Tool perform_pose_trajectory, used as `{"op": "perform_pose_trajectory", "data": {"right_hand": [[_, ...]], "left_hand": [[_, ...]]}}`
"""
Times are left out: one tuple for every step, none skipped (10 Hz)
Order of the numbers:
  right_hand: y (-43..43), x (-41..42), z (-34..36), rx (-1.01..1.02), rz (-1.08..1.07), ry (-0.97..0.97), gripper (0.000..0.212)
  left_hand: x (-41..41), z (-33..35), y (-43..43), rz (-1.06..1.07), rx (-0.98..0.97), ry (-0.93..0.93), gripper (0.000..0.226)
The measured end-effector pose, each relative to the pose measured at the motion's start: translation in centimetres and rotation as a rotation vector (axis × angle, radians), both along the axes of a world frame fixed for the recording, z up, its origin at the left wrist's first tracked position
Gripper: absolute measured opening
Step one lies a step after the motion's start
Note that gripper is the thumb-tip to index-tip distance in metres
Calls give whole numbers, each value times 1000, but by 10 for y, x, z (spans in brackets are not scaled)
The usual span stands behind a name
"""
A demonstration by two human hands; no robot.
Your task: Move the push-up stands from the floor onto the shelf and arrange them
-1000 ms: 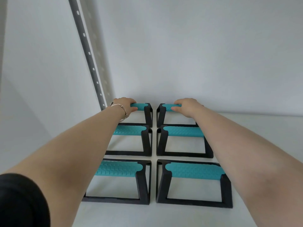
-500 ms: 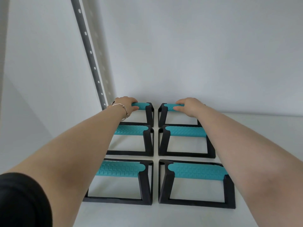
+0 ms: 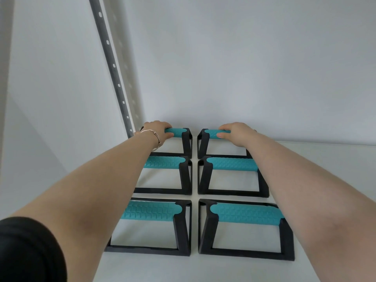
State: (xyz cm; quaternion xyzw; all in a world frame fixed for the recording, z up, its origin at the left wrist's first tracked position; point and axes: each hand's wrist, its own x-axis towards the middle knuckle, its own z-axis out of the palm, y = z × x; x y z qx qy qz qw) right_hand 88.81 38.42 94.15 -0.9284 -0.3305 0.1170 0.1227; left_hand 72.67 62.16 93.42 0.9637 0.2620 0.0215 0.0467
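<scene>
Several black push-up stands with teal grips stand on the white shelf (image 3: 325,180) in two columns and three rows. My left hand (image 3: 157,131) is wrapped around the teal grip of the back left stand (image 3: 179,133), close to the wall. My right hand (image 3: 236,132) grips the handle of the back right stand (image 3: 210,134). In front of them stand the middle left stand (image 3: 164,162) and middle right stand (image 3: 232,164), then the front left stand (image 3: 150,210) and front right stand (image 3: 244,213). My forearms cover the outer ends of the stands.
A grey perforated upright (image 3: 109,64) of the shelf rises at the back left corner. White walls close the back and left side. Bare shelf surface extends to the right of the stands and along the front edge (image 3: 183,269).
Both hands stay on the back stands' grips. The view has shifted slightly, and the stands' arrangement looks the same.
</scene>
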Motion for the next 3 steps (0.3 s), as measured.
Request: {"op": "perform_pose_trajectory", "data": {"right_hand": [[-1,-3,-1,-11,-15,-29,49],[-1,-12,2,-94,-29,-91,47],[5,-24,5,-113,-33,-211,56]], "left_hand": [[-1,1,-2,32,-19,13,34],[-6,3,-8,118,-42,62,32],[-11,4,-19,103,25,90,43]]}}
